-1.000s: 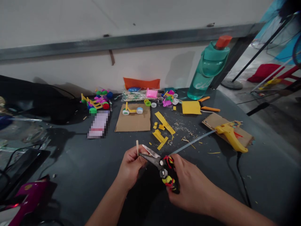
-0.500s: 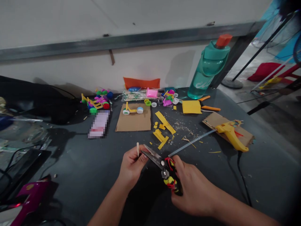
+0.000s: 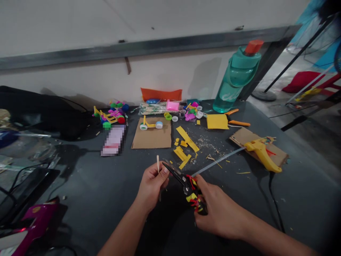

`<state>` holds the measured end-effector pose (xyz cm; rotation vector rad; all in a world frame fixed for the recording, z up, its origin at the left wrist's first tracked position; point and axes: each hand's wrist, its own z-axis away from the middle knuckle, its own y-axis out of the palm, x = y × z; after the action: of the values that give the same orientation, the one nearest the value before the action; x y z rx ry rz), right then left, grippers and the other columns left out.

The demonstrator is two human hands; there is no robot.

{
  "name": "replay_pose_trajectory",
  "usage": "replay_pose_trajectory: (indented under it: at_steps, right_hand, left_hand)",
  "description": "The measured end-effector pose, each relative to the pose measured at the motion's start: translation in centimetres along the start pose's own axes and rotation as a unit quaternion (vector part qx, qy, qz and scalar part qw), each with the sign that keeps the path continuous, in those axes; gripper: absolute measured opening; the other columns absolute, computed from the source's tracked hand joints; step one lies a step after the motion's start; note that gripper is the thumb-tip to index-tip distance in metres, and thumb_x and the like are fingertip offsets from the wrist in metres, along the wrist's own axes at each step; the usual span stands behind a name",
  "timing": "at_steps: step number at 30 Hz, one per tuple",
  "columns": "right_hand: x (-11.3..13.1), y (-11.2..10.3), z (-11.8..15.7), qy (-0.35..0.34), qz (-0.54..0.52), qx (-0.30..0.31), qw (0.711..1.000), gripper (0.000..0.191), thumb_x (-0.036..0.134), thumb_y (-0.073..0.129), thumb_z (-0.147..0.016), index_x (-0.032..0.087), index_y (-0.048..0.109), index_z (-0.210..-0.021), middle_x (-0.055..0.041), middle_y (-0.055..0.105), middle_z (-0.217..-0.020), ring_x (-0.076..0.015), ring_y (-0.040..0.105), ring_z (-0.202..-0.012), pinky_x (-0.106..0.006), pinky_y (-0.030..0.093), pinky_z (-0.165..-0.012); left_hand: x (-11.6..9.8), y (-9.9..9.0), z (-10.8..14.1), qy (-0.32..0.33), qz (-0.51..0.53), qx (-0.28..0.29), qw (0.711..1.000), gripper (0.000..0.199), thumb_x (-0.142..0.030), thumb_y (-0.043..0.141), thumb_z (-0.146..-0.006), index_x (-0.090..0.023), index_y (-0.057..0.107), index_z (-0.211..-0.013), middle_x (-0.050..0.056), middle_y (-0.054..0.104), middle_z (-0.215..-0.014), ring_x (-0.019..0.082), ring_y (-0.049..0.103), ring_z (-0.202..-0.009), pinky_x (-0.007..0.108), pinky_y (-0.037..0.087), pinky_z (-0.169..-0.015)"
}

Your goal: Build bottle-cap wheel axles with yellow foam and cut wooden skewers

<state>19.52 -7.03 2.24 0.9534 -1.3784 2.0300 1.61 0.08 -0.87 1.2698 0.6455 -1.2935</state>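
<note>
Here's the left grip [image 3: 151,185], fingers and thumb pinched tight on a thin wooden stick [image 3: 158,163], pale and slender, standing almost upright with its top poking clear above the knuckles. Over on the right, the right grip [image 3: 215,209] is wrapped round the black handles of the snips [image 3: 183,179], red and yellow showing on them; the dark blades point far and left, close together, tips right by the left thumb (contact there I can't make out).

Just beyond, flat yellow strips [image 3: 187,138] and crumbly shavings litter the smooth, dark table [image 3: 101,202]. Far left of those, a yellow toy scooter [image 3: 150,125] with white wheels sits on matte brown cardboard [image 3: 151,140]. To the right, a yellow glue gun [image 3: 263,156] rests on another cardboard piece [image 3: 241,135], translucent rod sticking out leftward. At the far edge, a teal bottle [image 3: 233,83] with a red cap stands near a pale wall [image 3: 106,21] crossed by a grey rail [image 3: 80,52]. Off to the far right, it's grey floor and a round stand base [image 3: 263,96].
</note>
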Motion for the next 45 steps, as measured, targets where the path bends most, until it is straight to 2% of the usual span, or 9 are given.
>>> replay_pose_trajectory:
  at_steps: [6, 11, 25, 40, 45]
  right_hand:
    - [-0.6, 0.7, -0.3, 0.017, 0.067, -0.081, 0.994, 0.034, 0.02, 0.051, -0.059, 0.021, 0.038, -0.091, -0.0026, 0.056, -0.075, -0.019, 0.057, -0.064, -0.029, 0.038, -0.055]
    - [-1.1, 1.0, -0.4, 0.002, 0.09, -0.106, 0.99, 0.039, 0.022, 0.053, -0.059, 0.019, 0.039, -0.096, -0.0046, 0.056, -0.077, -0.0224, 0.058, -0.07, -0.032, 0.04, -0.058]
    - [-1.0, 0.9, -0.6, -0.033, 0.131, -0.135, 0.982, 0.047, 0.029, 0.055, -0.063, 0.016, 0.042, -0.106, -0.0095, 0.055, -0.093, -0.0252, 0.055, -0.085, -0.038, 0.044, -0.073]
    - [-1.1, 0.9, -0.5, -0.057, 0.152, -0.149, 0.975, 0.046, 0.028, 0.054, -0.063, 0.014, 0.044, -0.105, -0.0104, 0.053, -0.093, -0.025, 0.052, -0.084, -0.041, 0.043, -0.074]
    - [-1.0, 0.8, -0.5, -0.066, 0.142, -0.147, 0.977, 0.046, 0.028, 0.055, -0.063, 0.014, 0.044, -0.105, -0.0107, 0.053, -0.092, -0.0248, 0.052, -0.083, -0.041, 0.043, -0.073]
  left_hand:
    - [0.0, 0.2, -0.2, -0.001, -0.009, -0.001, 1.0, 0.028, -0.039, 0.062, -0.076, -0.015, 0.053, -0.065, -0.006, 0.037, -0.052, 0.004, 0.025, -0.043, 0.019, 0.016, -0.041]
    - [0.0, 0.1, -0.2, 0.008, -0.017, -0.014, 1.0, 0.024, -0.037, 0.064, -0.075, -0.015, 0.057, -0.069, -0.006, 0.035, -0.052, 0.004, 0.025, -0.044, 0.018, 0.016, -0.041]
    - [-0.2, 0.1, -0.1, 0.008, 0.006, -0.022, 1.0, 0.023, -0.034, 0.069, -0.068, -0.014, 0.061, -0.074, -0.007, 0.036, -0.049, 0.003, 0.027, -0.042, 0.016, 0.017, -0.04]
    - [-0.1, 0.2, 0.0, 0.014, 0.017, 0.008, 1.0, 0.025, -0.037, 0.068, -0.07, -0.013, 0.058, -0.067, -0.004, 0.047, -0.054, 0.002, 0.029, -0.042, 0.018, 0.017, -0.04]
    - [0.0, 0.3, 0.1, 0.005, 0.02, 0.004, 1.0, 0.028, -0.038, 0.067, -0.071, -0.013, 0.056, -0.064, -0.004, 0.045, -0.05, 0.003, 0.029, -0.042, 0.018, 0.017, -0.04]
